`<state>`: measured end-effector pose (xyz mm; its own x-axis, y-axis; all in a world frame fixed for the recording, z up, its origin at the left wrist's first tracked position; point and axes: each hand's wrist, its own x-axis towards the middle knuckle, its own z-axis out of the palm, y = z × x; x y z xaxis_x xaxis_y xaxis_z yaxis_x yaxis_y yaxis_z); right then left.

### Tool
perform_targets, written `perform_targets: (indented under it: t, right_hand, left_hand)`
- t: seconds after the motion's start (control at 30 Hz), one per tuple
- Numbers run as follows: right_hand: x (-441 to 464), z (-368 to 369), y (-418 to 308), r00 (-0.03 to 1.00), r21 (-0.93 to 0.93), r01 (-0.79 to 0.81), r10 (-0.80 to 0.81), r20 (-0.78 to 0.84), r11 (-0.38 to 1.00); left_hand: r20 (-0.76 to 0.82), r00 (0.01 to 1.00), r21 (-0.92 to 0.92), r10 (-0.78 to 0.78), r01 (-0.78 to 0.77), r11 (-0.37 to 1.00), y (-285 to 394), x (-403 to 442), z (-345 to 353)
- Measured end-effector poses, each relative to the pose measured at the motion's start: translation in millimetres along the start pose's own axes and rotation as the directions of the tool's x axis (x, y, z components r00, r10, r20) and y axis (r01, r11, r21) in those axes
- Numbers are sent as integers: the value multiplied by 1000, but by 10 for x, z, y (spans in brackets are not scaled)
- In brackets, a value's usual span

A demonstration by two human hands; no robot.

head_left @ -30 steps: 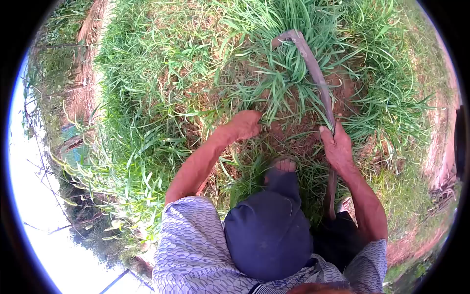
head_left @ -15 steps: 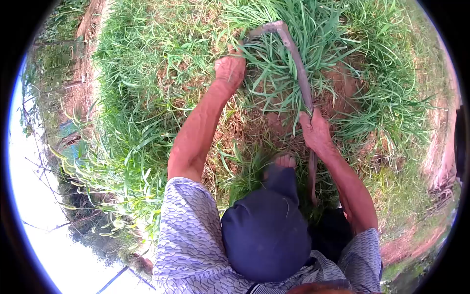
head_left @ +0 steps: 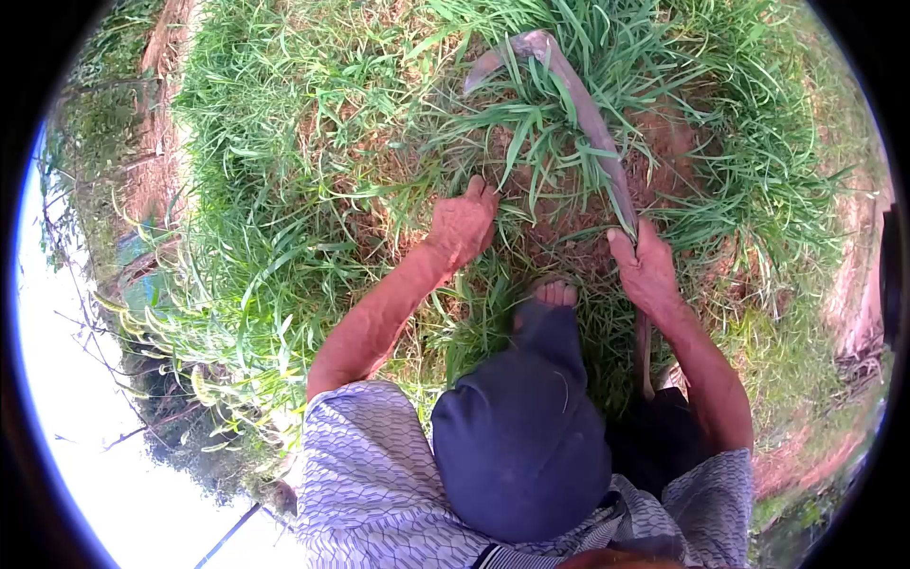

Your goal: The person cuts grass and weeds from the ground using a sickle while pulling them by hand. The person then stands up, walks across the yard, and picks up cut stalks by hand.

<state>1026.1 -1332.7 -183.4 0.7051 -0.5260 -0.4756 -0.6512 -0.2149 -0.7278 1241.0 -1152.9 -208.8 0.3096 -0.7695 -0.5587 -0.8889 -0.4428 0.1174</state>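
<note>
In the head view my right hand (head_left: 648, 270) is wrapped round the wooden handle of a hoe (head_left: 592, 123). The handle slants up and left to a bent head, whose pointed blade lies left among long green leaves (head_left: 545, 142). The handle's lower end passes below my hand, beside my dark trouser leg. My left hand (head_left: 464, 226) is low in the weedy grass (head_left: 431, 175), left of the leaf clump, with its fingers closed on some blades. The fingertips are partly hidden by the grass.
My bare foot (head_left: 555, 292) stands on the ground just below the clump, under my bent knee (head_left: 521, 446). Reddish bare soil (head_left: 668, 142) shows right of the hoe. Tall grass with seed heads (head_left: 204, 384) grows at the left. A dirt strip (head_left: 858, 256) runs along the right.
My left hand has moved down toward my foot, away from the hoe's blade. My right hand and the hoe handle have shifted a little right and down.
</note>
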Motion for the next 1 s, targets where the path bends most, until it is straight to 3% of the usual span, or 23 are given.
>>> perform_targets:
  t: [0.03,0.1,0.17,0.23,0.3,0.4,0.5,0.53,0.63,0.67,0.77,0.8,0.9,1.0]
  right_hand:
    - [28,105,65,1000,1,-1,1,5,1000]
    - [70,283,172,993,-57,-58,64,103,997]
    - [32,265,172,997,-63,-32,37,71,998]
    - [-77,156,180,974,-34,-109,114,197,993]
    - [-279,-4,397,974,-10,-128,128,187,992]
    - [-424,-166,394,970,0,-136,133,205,991]
    - [-430,-152,186,973,-7,-153,152,174,988]
    - [-329,-125,86,982,-6,-147,147,121,989]
    - [-36,224,63,994,-36,-78,81,79,996]
    - [-54,323,158,994,-31,-81,83,73,996]
    - [-179,387,453,971,19,-150,144,193,989]
    - [-279,292,543,965,17,-156,148,216,988]
    - [-378,83,449,971,17,-126,120,205,992]
    - [-330,53,165,985,74,-97,85,149,993]
  left_hand:
    - [40,987,-13,-156,157,988,31,-20,34]
    - [-54,980,23,-190,191,981,-71,-28,81]
    - [-297,904,-5,-306,319,948,-246,23,149]
    - [-299,896,70,-328,363,929,-394,39,116]
    - [-35,882,148,-469,469,871,-518,83,93]
    - [14,941,145,-339,334,931,-675,94,109]
    - [79,921,89,-382,375,923,-633,119,41]
    - [-53,932,99,-359,363,927,-639,98,125]
    - [65,915,-2,-399,400,916,-597,84,21]
    - [-40,952,117,-303,306,945,-670,70,137]
    - [-68,944,65,-323,328,943,-690,30,215]
    - [-124,960,78,-252,262,962,-714,2,231]
    - [-120,947,-10,-298,299,954,-676,-6,227]
    - [-45,947,22,-319,320,947,-704,-27,213]
